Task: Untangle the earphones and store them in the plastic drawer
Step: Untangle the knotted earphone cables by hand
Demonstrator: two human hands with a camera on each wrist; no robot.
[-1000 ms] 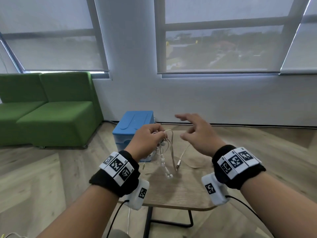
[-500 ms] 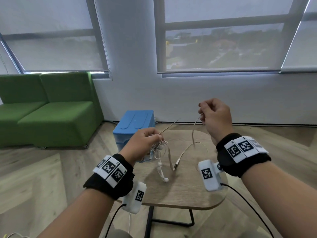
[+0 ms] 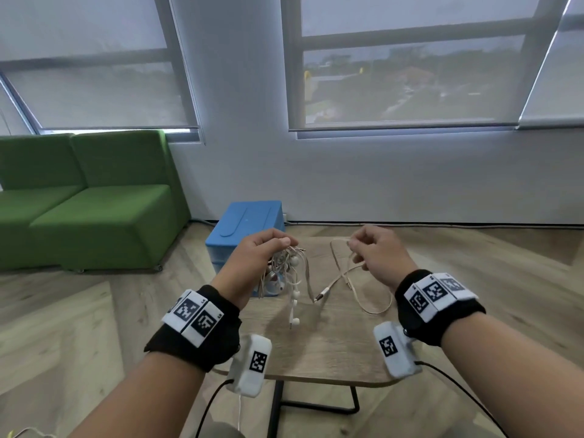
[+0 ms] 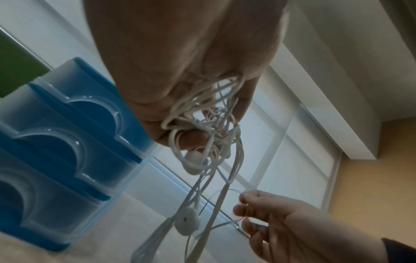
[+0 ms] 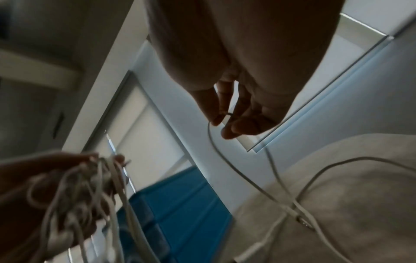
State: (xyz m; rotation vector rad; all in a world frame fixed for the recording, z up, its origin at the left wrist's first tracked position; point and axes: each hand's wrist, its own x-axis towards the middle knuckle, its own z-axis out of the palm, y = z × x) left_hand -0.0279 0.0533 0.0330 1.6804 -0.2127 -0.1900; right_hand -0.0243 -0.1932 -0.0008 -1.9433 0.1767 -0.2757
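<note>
A tangled bundle of white earphones point(image 3: 289, 270) is gripped in the left hand point(image 3: 252, 263) above the wooden table point(image 3: 328, 346) — earbuds dangling. A single beige cable point(image 3: 344, 273) is pinched by the right hand point(image 3: 379, 257). The blue plastic drawer unit point(image 3: 246, 226) stands at the table's far left edge.

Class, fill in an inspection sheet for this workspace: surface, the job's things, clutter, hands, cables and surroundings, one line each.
Surface: small wooden table on a dark metal frame.
Job's things: tangled earphones hang in a bundle with earbuds dangling; blue plastic drawer unit stands at the table's far left, its drawers seemingly closed.
Clutter: nothing seen.
Hands: left hand grips the bundle; right hand pinches one separated cable.
Cables: the beige cable trails in loops from the right hand onto the table, its plug end lying near the middle.
Surroundings: green sofa to the left, white wall, windows with roller blinds, wood floor.
</note>
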